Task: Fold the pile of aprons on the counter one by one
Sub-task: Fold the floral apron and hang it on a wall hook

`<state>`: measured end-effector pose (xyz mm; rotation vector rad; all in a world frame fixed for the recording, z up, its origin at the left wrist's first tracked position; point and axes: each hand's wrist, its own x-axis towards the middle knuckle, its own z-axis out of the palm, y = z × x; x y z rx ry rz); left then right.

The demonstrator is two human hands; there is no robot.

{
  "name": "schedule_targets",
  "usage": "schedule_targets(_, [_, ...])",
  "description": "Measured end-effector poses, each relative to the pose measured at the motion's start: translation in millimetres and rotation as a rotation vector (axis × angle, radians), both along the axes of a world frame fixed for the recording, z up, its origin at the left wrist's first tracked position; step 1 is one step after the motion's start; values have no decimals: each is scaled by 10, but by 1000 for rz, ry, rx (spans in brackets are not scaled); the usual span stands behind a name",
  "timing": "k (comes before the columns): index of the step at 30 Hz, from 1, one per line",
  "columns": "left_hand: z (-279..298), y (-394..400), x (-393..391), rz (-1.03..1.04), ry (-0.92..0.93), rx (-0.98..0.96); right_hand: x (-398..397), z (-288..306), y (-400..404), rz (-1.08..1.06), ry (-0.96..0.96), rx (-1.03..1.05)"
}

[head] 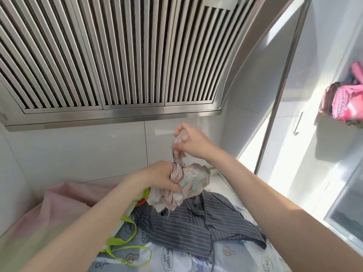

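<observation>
A bunched floral apron hangs mid-frame above the tabletop pile, clutched by the left hand. The right hand pinches its strap above. Below lies a grey striped apron.

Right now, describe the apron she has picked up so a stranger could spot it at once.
Under the slatted steel range hood, both hands are raised over the heap of cloth on the counter. The left hand grips a bunched floral apron while the right hand pinches its strap. It is pale with small flowers and pink dotted trim, unlike the grey striped apron below.
</observation>
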<state>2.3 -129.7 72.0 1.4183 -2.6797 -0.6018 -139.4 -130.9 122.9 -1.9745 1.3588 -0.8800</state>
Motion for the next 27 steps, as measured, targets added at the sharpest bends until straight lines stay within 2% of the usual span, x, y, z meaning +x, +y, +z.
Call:
schedule_targets(2, [6, -81, 19, 43, 27, 62, -100, -51, 93, 180, -12, 112])
schedule_targets(4, [37, -114, 54, 79, 103, 158, -230, -148, 144, 258, 186, 110])
schedule_targets(6, [77, -135, 58, 115, 177, 238, -279, -293, 128, 248, 446, 2])
schedule_targets(7, [92, -147, 27, 127, 210, 269, -324, -360, 124, 219, 481, -35])
schedule_targets(10, [124, -151, 61, 144, 444, 340, -482, -363, 59, 45, 340, -96])
schedule_targets(12, [96, -169, 33, 153, 568, 368, -645, -299, 35, -147, 129, -59])
schedule_targets(14, [61, -172, -146, 96, 530, 346, -743, -242, 59, -181, -105, 28])
schedule_targets(16, [68, -183, -356, 73, 520, 274, -780, -195, 106, -128, -124, 27])
schedule_targets(19, [173, -251, -595, 116, 641, 275, -1005, -150, 195, -27, 17, 44])
schedule_targets(22, [269, -304, -757, 202, 783, 376, -1294, -212, 246, 7, 313, 45])
schedule_targets(25, [301, -336, -1029, 256, 869, 449, -1547, -249, 235, -26, 369, -27])
schedule_targets(27, [292, -361, -1213, 296, 920, 465, -1721, -247, 218, 1, 443, 48])
